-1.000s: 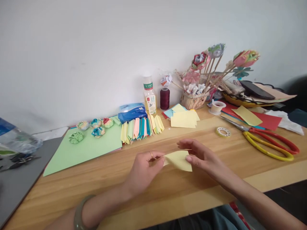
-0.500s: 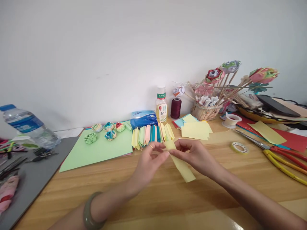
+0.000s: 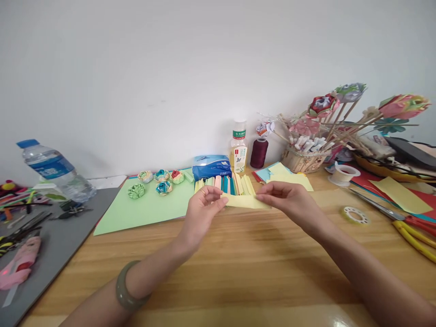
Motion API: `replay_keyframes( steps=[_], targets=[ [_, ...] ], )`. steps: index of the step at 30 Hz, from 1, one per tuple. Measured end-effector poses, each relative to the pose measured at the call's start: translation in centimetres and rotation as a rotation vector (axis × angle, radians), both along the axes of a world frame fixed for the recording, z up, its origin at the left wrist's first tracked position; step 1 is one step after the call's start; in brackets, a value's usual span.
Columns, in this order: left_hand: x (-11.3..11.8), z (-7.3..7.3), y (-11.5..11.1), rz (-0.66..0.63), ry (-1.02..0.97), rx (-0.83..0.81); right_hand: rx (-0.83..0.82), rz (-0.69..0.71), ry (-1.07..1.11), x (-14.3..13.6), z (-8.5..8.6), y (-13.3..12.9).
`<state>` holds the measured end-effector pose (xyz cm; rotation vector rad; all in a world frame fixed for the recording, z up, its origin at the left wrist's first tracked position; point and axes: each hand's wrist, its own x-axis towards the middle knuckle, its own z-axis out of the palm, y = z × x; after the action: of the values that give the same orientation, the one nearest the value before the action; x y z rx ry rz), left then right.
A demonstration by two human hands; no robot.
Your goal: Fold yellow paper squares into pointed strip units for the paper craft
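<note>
Between my hands a strip of yellow paper [image 3: 243, 201] is stretched out sideways above the wooden table. My left hand [image 3: 204, 210] pinches its left end between thumb and fingers; a ring and a green bangle show on that arm. My right hand [image 3: 286, 198] grips the strip near its right end. Just behind the strip stands a row of folded paper pieces [image 3: 226, 184] in yellow, pink, green and blue, partly hidden by my fingers. Yellow paper sheets [image 3: 296, 180] lie behind my right hand.
Several paper flowers [image 3: 163, 187] rest on a green sheet [image 3: 143, 211] at left. At the back are a tissue pack [image 3: 211, 166], a drink bottle [image 3: 239, 147] and a thread spool [image 3: 259, 153]. Scissors [image 3: 391, 213] and a tape roll [image 3: 355, 215] lie right. A water bottle [image 3: 56, 170] leans far left.
The yellow strip has turned from hanging slantwise toward me to lying level between my hands. My right hand has moved right, away from the left. The view has shifted slightly.
</note>
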<state>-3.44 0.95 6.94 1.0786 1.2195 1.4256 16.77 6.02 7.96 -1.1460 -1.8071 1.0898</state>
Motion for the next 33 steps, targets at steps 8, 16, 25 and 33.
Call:
replay_keyframes(
  steps=[8,16,25,33],
  targets=[
    [0.1,-0.1,-0.3,0.01,0.089,0.063,-0.028,0.007,0.023,0.7,0.6,-0.3],
    [0.0,0.4,-0.2,0.02,0.272,0.004,0.018,-0.02,0.137,1.1,0.6,-0.3],
    [-0.4,1.2,-0.3,-0.025,0.371,0.039,-0.057,-0.012,0.162,1.6,1.1,-0.3],
    [-0.5,1.6,-1.0,0.0,0.429,0.114,-0.033,0.019,0.098,1.9,1.7,-0.9]
  ],
)
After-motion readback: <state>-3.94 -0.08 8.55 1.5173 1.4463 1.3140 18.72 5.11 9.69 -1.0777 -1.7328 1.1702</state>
